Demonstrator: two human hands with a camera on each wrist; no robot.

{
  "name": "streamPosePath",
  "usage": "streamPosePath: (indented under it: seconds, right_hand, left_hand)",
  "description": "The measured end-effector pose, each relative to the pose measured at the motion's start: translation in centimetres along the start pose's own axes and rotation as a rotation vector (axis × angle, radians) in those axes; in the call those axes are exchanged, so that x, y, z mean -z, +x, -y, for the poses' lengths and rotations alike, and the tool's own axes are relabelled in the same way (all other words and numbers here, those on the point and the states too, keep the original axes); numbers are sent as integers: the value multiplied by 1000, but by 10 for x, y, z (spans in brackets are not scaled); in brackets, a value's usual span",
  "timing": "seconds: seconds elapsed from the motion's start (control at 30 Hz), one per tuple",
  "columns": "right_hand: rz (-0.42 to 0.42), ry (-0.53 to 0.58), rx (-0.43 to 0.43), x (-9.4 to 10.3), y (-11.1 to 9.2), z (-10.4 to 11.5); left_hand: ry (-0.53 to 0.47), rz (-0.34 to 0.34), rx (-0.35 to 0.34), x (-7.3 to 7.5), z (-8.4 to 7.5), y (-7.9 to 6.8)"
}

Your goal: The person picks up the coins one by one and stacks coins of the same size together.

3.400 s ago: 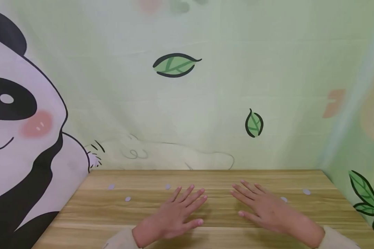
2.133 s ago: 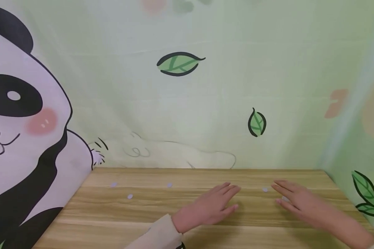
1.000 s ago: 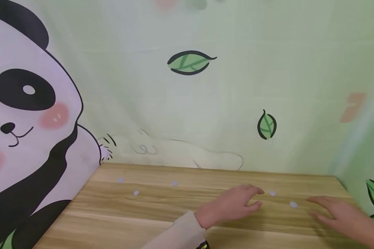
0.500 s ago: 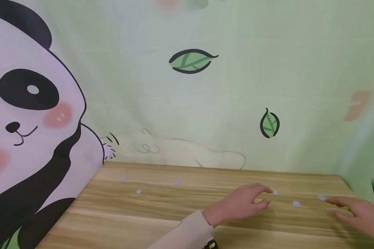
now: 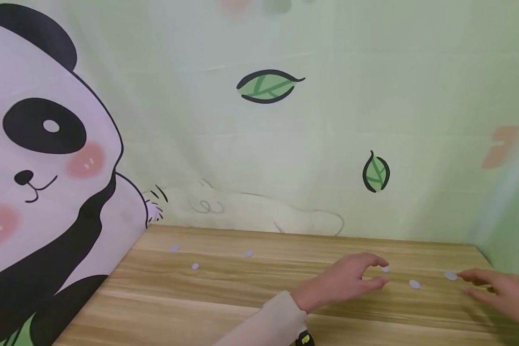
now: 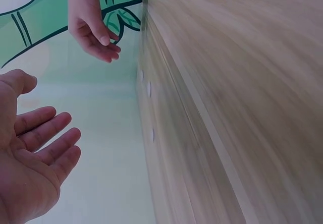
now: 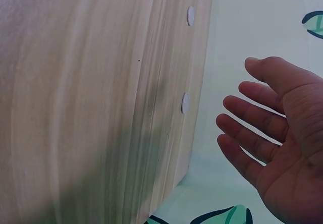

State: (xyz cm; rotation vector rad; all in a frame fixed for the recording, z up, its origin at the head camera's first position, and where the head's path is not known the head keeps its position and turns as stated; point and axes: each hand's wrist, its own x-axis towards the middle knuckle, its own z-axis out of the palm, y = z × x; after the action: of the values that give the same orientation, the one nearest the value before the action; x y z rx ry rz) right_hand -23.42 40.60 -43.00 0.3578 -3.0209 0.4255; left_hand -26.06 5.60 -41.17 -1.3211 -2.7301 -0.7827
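Above the right part of the table, my left hand (image 5: 341, 281) hovers with fingers loosely bent and thumb apart. In the head view its index fingertip overlaps a small pale round disc (image 5: 385, 268). My right hand (image 5: 503, 290) is further right, partly cut off by the frame, its fingertips beside another disc (image 5: 450, 275). A third disc (image 5: 414, 284) lies between the hands. Both wrist views show palms holding nothing: the left hand (image 6: 35, 153) and the right hand (image 7: 282, 133) look raised off the wood.
Farther left on the wooden table (image 5: 177, 283) lie three more pale discs, one (image 5: 248, 253) nearest the middle, one (image 5: 195, 266) closer to me and one (image 5: 174, 249) farthest left. A printed cloth backdrop (image 5: 285, 144) with a panda (image 5: 39, 125) rises behind the table's back edge.
Both hands have moved from the middle to the right, uncovering the discs there, and their fingers have become more bent. The scene has shifted right in the head view. The discs stay put.
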Motion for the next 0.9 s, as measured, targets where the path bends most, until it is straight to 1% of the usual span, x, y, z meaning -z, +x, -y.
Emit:
streamPosePath:
  seconds: [0.27, 0.37, 0.5, 0.57, 0.67, 0.77, 0.9]
  right_hand:
    - [-24, 4, -2, -2, 0, -10]
    - [-37, 4, 3, -3, 0, -13]
    - [-35, 1, 1, -3, 0, -15]
    - [-21, -6, -4, -3, 0, -16]
    - [23, -6, -10, -2, 2, -17]
    - [62, -1, -18, -1, 3, -18]
    - [69, -19, -27, -3, 3, -20]
  left_hand:
    - [-40, 6, -4, -9, -9, 15]
    - [-73, 5, 1, -12, -13, 20]
    - [-141, 7, 33, -19, -17, 25]
    - [-175, 14, 45, -23, -18, 28]
    - [-230, 31, 61, -29, -19, 31]
    - [-251, 43, 63, -34, -20, 35]
    - [-280, 34, 77, -41, -22, 42]
